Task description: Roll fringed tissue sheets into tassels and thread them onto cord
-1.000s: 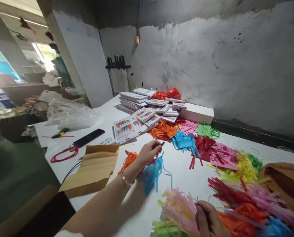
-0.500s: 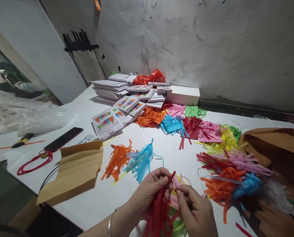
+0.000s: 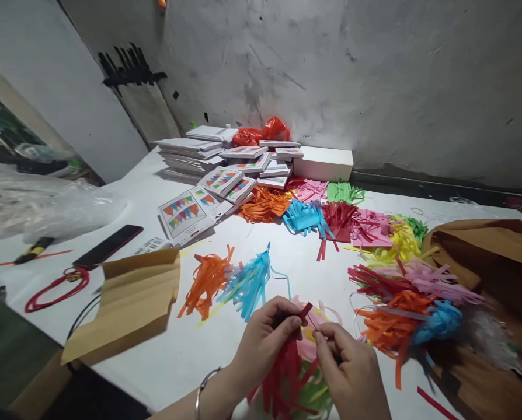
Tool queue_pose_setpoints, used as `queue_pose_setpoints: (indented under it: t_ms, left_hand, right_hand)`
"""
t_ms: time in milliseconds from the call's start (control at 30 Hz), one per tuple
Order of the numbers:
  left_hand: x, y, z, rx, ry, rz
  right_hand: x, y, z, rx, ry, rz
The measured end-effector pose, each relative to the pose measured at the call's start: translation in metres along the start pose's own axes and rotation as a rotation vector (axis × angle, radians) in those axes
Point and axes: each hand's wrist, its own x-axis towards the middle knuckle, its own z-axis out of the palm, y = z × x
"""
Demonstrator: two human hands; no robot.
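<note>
A dark red paper tassel (image 3: 282, 373) hangs from my left hand (image 3: 267, 332), whose thumb and fingers pinch its top, where a short strip pokes up. To its right, my right hand (image 3: 348, 361) is closed in a pinch on a thin red strand running from the tassel's top. Under both hands lie green and yellow paper strips (image 3: 316, 391), partly covered. Just beyond my left hand rest a light blue tassel (image 3: 250, 286) and an orange tassel (image 3: 208, 280), side by side on the white table (image 3: 191, 356).
Fringed paper bundles (image 3: 305, 219) in several colours line the table's back. More tassels (image 3: 396, 326) lie beside a brown bag (image 3: 484, 245) on the right. Printed cards (image 3: 186, 216) and white stacks (image 3: 191, 157) stand behind. A phone (image 3: 107, 245) and a brown paper sheet (image 3: 125, 303) lie left.
My hands keep hold of the red tassel and strand, with my left fingers shifted slightly at its top. The whole view has tilted a little, moving the table's contents slightly left.
</note>
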Motion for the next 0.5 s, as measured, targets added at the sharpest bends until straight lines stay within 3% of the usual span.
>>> queue_pose_setpoints:
  t_ms: [167, 300, 500]
  left_hand:
    - [-0.001, -0.006, -0.005, 0.271, -0.028, 0.129]
    - [-0.001, -0.006, -0.010, 0.410, -0.102, 0.236]
    - [-0.001, 0.000, -0.014, 0.534, -0.133, 0.281]
  right_hand:
    - [0.002, -0.001, -0.005, 0.068, -0.115, 0.020]
    - [0.007, 0.000, -0.009, 0.216, -0.227, 0.182]
    - [0.010, -0.003, -0.006, 0.468, -0.239, 0.232]
